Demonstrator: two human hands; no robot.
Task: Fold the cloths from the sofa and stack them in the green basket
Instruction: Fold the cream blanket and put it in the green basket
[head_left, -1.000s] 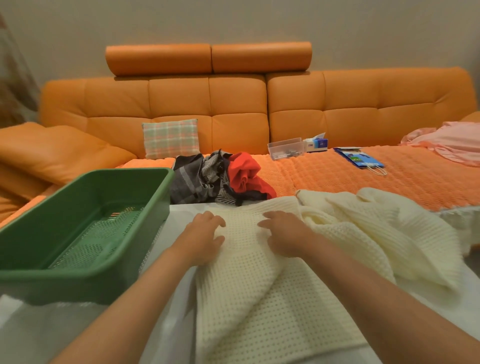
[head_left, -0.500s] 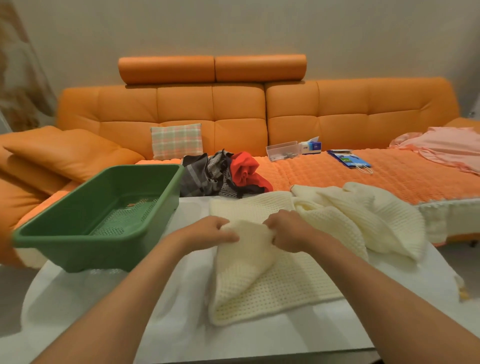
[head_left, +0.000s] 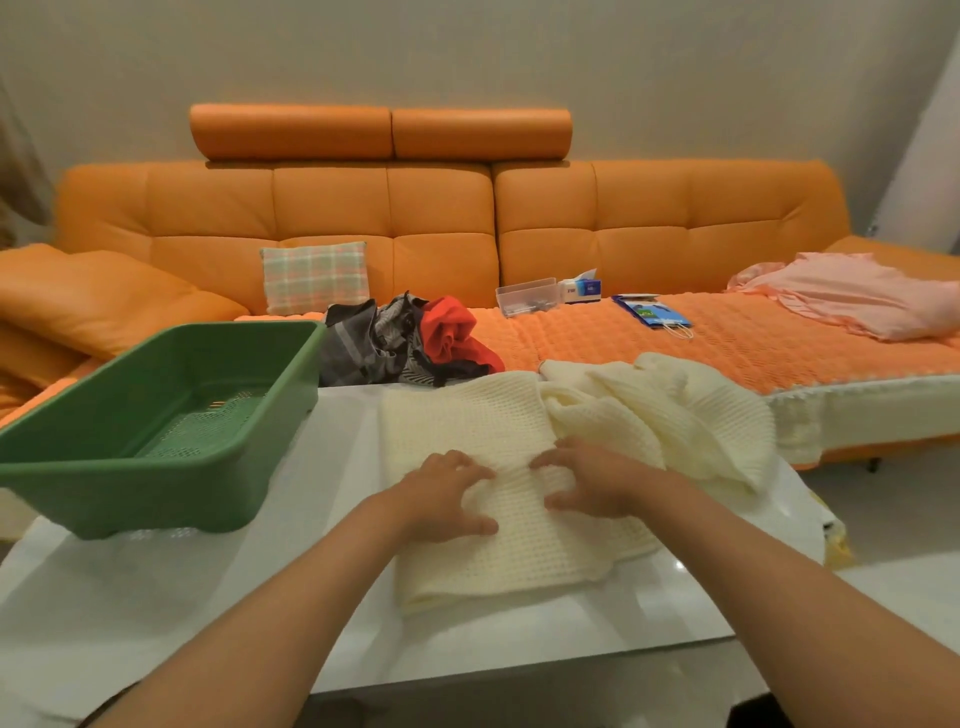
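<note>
Both hands lie on a cream waffle cloth, which is spread on the white table in front of the person. The left hand and the right hand are near each other, palms down, with the fingers spread and only a little bent. They press on the fabric and do not close around it. A low ridge of cloth stands between them. The near part of the cloth is flat and shows a folded edge toward the person, while the part on the right is bunched in loose folds near the far edge of the table.

The green basket stands on the left side of the table, apart from the cloth, and no cloth is seen inside it. Behind the table is the orange sofa. On its seat, just beyond the table, lies a pile of dark and red cloths, and a pink cloth lies far to the right. A checked cushion leans on the backrest, and a clear box and a blue bag lie on the seat.
</note>
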